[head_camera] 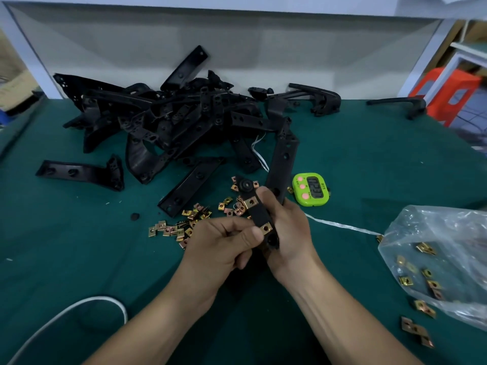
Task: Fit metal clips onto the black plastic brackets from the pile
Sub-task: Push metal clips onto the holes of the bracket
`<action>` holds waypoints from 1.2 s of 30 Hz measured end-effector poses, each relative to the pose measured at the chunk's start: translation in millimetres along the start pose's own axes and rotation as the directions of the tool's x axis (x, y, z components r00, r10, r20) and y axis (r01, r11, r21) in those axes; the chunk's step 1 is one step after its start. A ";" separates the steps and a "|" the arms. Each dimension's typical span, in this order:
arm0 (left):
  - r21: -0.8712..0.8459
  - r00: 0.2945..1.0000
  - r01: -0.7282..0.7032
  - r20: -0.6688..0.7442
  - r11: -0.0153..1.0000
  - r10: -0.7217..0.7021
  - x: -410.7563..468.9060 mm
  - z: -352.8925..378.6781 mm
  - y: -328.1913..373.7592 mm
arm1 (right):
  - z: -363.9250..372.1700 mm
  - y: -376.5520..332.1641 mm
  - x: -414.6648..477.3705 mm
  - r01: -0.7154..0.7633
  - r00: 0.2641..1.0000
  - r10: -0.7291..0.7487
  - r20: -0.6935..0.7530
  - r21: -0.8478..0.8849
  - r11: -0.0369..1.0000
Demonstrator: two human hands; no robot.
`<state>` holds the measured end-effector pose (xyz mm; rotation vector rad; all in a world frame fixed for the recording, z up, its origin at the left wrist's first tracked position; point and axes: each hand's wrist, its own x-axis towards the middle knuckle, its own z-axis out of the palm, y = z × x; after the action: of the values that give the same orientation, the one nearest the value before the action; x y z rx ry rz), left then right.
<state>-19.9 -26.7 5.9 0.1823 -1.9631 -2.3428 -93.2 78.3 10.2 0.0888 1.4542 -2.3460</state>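
The bracket (259, 214) in my hands carries two clips (250, 202), so I judge it nearly finished. The pile (163, 119) at eleven o'clock looks mostly untouched. Loose clips (171, 230) lie on the table (79, 246) at nine, with more in the bag (442, 254) at three. My right hand (287, 227) wraps the bracket from behind, fingers curled round it. My left hand (224, 243) pinches it at the lower clip, thumb on top.

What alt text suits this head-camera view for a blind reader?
Two hands hold a black bracket bearing two metal clips: the left hand pinches its near end, the right hand grips it. Loose clips, a bracket pile and a green timer lie on the green table.
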 end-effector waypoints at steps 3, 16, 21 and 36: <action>0.141 0.995 -0.034 -0.089 0.989 0.047 0.4 0.3 1.9 | -1.7 -3.3 1.9 0.030 0.998 -0.034 -0.045 -0.083 0.996; 0.570 0.964 -0.181 -0.061 0.801 0.261 -20.0 42.0 42.6 | -6.3 -23.4 -17.6 0.351 0.812 -0.493 -0.312 -0.414 0.840; 0.503 0.958 -0.261 0.029 0.824 0.286 -12.2 86.9 61.8 | -34.1 -67.2 -38.8 0.389 0.803 -0.490 -0.339 -0.323 0.863; 0.074 0.914 0.025 0.403 0.997 -0.053 14.2 335.3 63.1 | -238.6 -181.7 -181.9 0.223 0.820 -0.196 -0.538 -0.016 0.975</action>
<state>-82.5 287.0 125.2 -0.2905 -2.2309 -2.5005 -21.9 409.9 99.4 0.6870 1.7257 -2.6732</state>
